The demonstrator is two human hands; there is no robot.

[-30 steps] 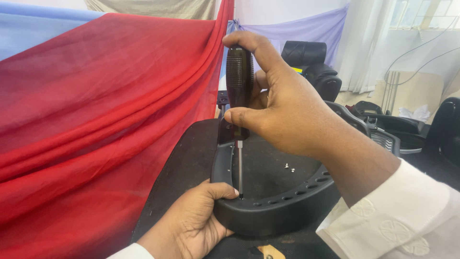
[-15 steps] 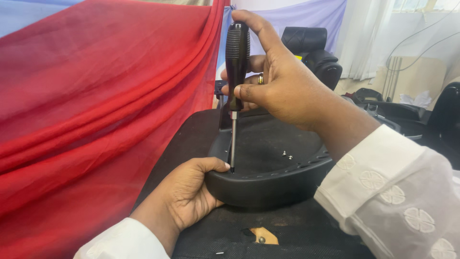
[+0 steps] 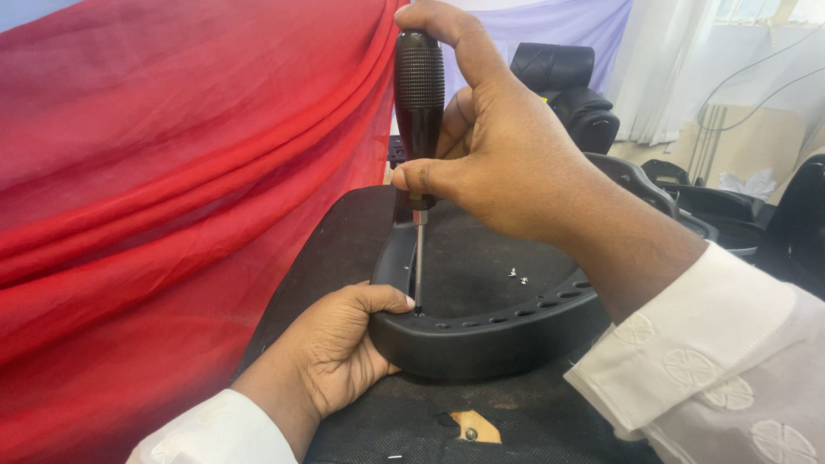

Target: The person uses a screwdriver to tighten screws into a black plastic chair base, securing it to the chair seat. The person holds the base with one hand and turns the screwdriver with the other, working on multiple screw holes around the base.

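Head view | right hand point(image 3: 507, 163) gripping upright screwdriver point(image 3: 418, 94), tip seated in near-left hole of black plastic shell point(image 3: 490, 339) | left hand point(image 3: 339, 357) fingers clasping rim | two loose screws point(image 3: 517, 276) lying inside, other rim holes unfilled

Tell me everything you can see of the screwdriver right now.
The screwdriver has a thick, dark handle with a ribbed grip band near the top and a thin, bright metal shaft. It stands nearly upright, tip down at a hole in the rim of the black plastic frame. The right hand wraps the handle, with one finger over its top. The left hand grips the frame, thumb beside the tip.
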